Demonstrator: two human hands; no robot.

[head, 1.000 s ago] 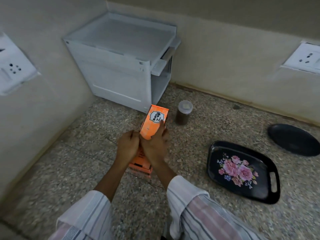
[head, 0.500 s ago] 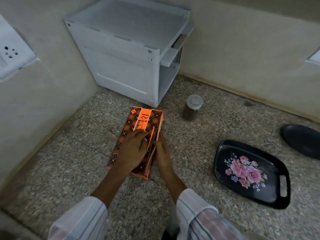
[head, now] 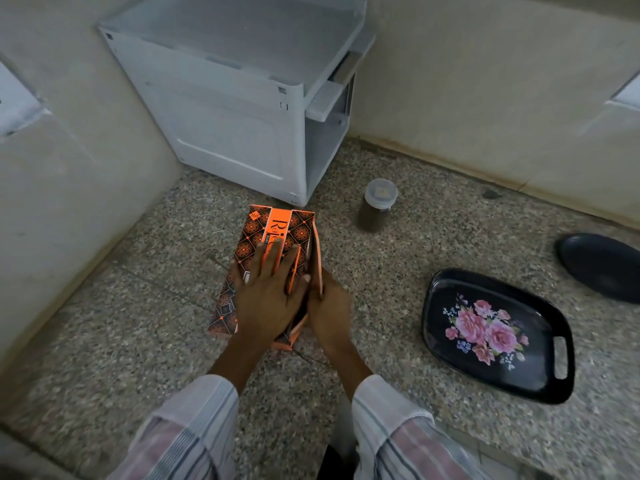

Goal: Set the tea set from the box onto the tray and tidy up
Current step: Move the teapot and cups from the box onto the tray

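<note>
Single head-mounted view, close above the worktop, facing forward and down toward the 12 o'clock corner.

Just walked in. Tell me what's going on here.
A person is kneeling or standing over a speckled stone floor, working on an orange patterned box lying flat on it. The left hand presses flat on top of the box while the right hand works at a side flap, apparently opening it. Nothing has come out yet: the black flowered tray to the right is bare. A lidded jar, a dark plate and a white cabinet stand nearby.
</note>
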